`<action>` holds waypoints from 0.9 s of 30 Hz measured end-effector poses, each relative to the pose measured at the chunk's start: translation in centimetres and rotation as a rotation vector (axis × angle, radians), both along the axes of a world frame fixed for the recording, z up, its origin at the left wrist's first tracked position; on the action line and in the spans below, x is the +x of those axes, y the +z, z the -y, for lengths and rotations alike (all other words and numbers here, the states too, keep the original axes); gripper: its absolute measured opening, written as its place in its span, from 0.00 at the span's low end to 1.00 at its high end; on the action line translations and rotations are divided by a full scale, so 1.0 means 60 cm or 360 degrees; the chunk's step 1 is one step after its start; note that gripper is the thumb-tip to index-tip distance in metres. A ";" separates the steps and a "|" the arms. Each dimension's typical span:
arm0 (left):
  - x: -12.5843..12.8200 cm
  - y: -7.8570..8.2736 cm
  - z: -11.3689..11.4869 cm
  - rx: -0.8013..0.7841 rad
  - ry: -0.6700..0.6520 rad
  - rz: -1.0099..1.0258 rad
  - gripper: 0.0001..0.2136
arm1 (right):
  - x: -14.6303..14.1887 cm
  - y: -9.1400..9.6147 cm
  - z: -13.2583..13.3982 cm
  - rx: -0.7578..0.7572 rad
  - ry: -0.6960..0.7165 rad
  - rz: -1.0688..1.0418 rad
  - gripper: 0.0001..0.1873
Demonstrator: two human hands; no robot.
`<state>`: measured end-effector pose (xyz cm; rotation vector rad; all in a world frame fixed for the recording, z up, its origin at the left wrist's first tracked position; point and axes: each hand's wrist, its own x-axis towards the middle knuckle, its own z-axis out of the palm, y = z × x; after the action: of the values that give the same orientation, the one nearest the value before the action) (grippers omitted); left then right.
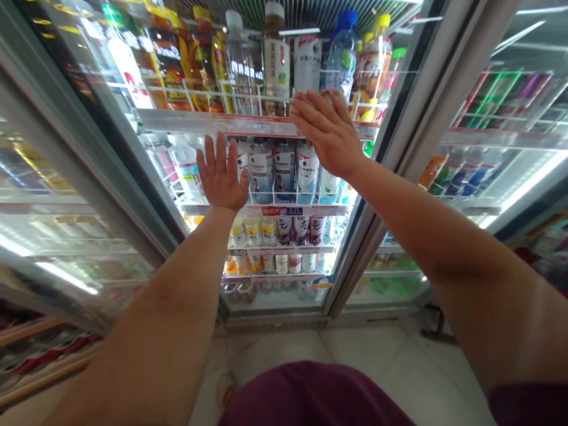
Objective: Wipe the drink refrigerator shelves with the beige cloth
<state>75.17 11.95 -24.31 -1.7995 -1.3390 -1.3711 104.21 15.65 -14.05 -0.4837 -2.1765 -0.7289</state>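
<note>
My left hand (220,174) lies flat with its fingers spread against the glass door (275,302) of a lit drinks cooler, and holds nothing. Higher up and to the right, my right hand (331,133) presses on the same glass with its fingers close together. Small edges of a pale brownish cloth (296,100) peek out around its fingertips; most of it is hidden under the palm. Behind the glass, near the right hand, stand a blue-capped bottle (344,53) and a brown tea bottle (277,65). White-labelled bottles (284,168) fill the shelf below.
Metal door frames (399,130) run down both sides, with more cooler doors beyond them. Lower shelves hold cans (268,231) and small bottles. Pale floor tiles (284,349) lie below. At lower left is a rack with wooden rails (44,376).
</note>
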 end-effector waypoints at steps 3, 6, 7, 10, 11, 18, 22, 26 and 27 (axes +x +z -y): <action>0.003 0.002 0.006 -0.0020 -0.0057 0.0029 0.38 | -0.019 -0.010 0.002 0.0023 -0.0030 -0.0061 0.29; 0.005 0.004 0.010 -0.0016 -0.0076 0.0040 0.37 | -0.037 -0.013 0.004 -0.0025 0.0014 0.0142 0.28; 0.005 0.005 0.010 -0.0008 -0.0068 0.0039 0.37 | -0.042 -0.010 0.006 -0.0028 0.0022 0.0211 0.28; 0.005 0.004 0.009 0.0009 -0.0009 0.0008 0.37 | -0.061 0.003 0.015 -0.0007 -0.0021 0.0263 0.27; 0.004 0.004 0.009 0.0018 0.0017 -0.0013 0.36 | -0.069 0.004 0.018 0.0001 -0.0051 0.0233 0.28; 0.003 0.002 0.006 0.0032 0.0021 -0.0023 0.36 | -0.123 0.000 0.023 -0.0030 -0.0026 0.0313 0.28; 0.006 0.003 0.010 0.0017 -0.0001 -0.0002 0.35 | -0.155 0.024 0.009 0.0028 0.0116 0.0112 0.29; 0.007 0.004 0.012 0.0023 0.0034 -0.0029 0.36 | -0.189 0.012 0.017 0.0067 0.0094 -0.0092 0.32; 0.007 0.004 0.013 0.0020 0.0037 -0.0025 0.36 | -0.196 0.008 0.021 0.0063 0.0071 -0.0051 0.32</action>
<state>75.61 11.20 -24.06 -1.7774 -1.3359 -1.3474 92.45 14.39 -13.60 -0.4224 -2.1325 -0.7336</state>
